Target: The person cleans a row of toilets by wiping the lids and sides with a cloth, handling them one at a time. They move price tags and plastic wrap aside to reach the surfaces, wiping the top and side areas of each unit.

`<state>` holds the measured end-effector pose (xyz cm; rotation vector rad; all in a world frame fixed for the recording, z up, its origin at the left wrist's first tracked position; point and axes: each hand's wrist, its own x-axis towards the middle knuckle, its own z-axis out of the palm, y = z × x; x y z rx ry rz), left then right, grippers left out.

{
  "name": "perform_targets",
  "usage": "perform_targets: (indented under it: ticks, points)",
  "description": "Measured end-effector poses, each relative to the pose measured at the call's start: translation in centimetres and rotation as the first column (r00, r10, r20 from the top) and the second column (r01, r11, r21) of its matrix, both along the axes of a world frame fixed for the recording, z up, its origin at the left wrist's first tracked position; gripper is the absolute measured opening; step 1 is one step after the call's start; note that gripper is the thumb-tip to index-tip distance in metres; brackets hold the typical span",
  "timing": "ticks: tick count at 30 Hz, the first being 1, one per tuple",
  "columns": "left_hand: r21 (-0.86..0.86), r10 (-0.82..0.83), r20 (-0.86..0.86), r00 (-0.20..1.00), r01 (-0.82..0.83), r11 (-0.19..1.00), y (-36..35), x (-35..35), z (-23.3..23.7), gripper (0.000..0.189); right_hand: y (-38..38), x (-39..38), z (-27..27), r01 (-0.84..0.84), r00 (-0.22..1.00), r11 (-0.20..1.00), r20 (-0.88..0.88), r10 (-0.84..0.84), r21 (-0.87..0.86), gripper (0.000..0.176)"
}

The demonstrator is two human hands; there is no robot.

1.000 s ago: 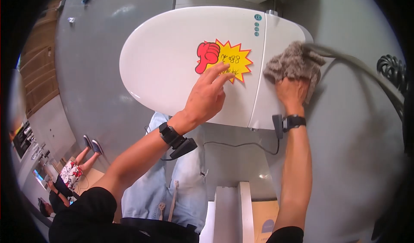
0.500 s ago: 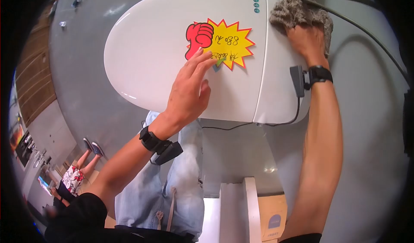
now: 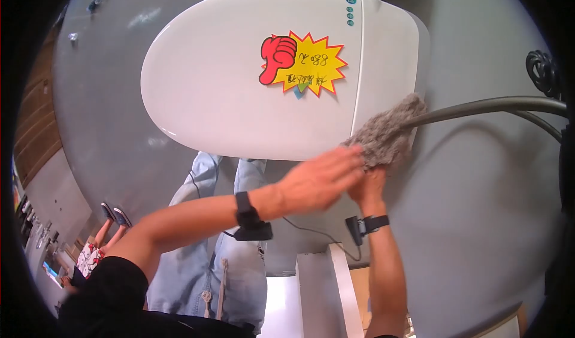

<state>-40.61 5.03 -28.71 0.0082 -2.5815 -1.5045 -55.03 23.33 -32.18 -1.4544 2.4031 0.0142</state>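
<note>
A white toilet lid lies below me, with a yellow starburst price sticker and a red thumb shape on it. On the lower right corner of its rear section is a grey-brown fluffy cloth. My right hand grips the cloth from below, its fingers partly covered by it. My left hand reaches across to the cloth's left edge, fingers extended and slightly blurred, beside my right hand. Both wrists wear black straps with small devices.
A thick grey hose runs from the cloth area to the right edge. Coiled black cable hangs at upper right. A thin black cable loops under the lid. Another person's legs show at lower left; bottles lie at upper left.
My right hand has drawn the cloth down from the top right to the lower corner. My left hand has moved from the sticker down and right to the cloth. The hose now lies lower.
</note>
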Motion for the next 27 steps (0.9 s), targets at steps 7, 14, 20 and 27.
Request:
perform_targets:
  ticks: [7,14,20,27]
  points:
    - [0.015,-0.125,0.103,0.987,0.124,0.992,3.8,3.5,-1.4,0.055,1.1,15.1,-1.9,0.133,0.979,0.99,0.15,-0.138,0.046,0.046]
    - [-0.073,-0.091,0.21,0.973,0.108,0.991,-4.8,12.3,-2.8,0.046,-7.8,24.8,-5.9,0.169,0.945,0.983,0.295,-0.141,-0.072,0.045]
    - [-0.205,0.1,0.188,0.977,-0.06,0.977,-8.8,17.7,-3.4,0.03,-13.9,29.1,-7.0,0.194,0.909,0.968,0.4,-0.116,-0.159,0.043]
    - [-0.186,0.033,0.224,0.974,0.01,0.983,-7.7,15.0,-2.8,0.039,-14.7,29.8,-7.5,0.242,0.886,0.95,0.444,-0.133,-0.198,0.042]
